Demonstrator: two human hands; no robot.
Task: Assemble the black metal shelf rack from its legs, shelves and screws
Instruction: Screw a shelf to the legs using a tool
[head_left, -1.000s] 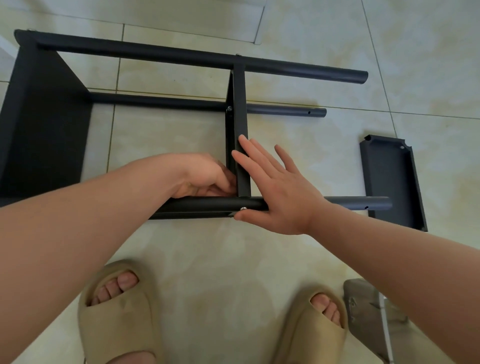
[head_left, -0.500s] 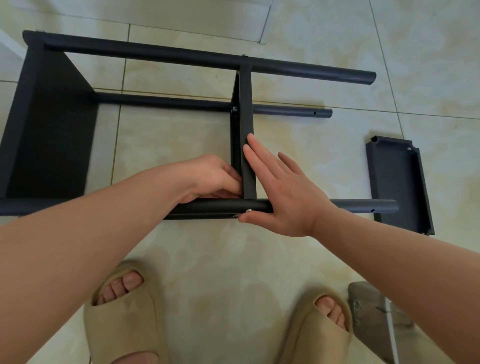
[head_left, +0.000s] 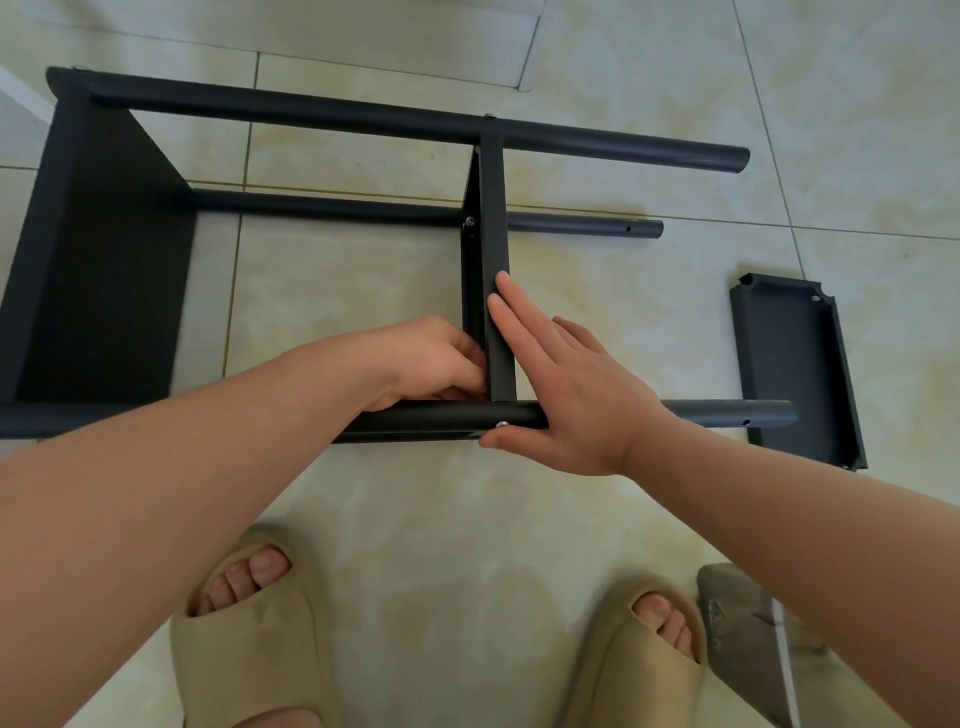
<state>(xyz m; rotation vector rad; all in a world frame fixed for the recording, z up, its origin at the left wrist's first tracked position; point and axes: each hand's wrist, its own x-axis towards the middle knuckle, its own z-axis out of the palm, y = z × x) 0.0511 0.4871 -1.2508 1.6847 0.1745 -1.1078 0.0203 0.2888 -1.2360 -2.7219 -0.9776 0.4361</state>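
Head view | right hand was pressed flat on middle shelf, fingers together | left hand was curled beside it, grip not discernible

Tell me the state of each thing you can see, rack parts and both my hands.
Rack: on its side on the floor, partly built.
End shelf: attached at the left end.
Middle shelf: seated across the rack.
Screw: in the near leg.
Loose shelf: on the floor, apart from the rack.
Left hand: curled at the middle shelf's corner, grip hidden.
Right hand: flat, pressing middle shelf and near leg.
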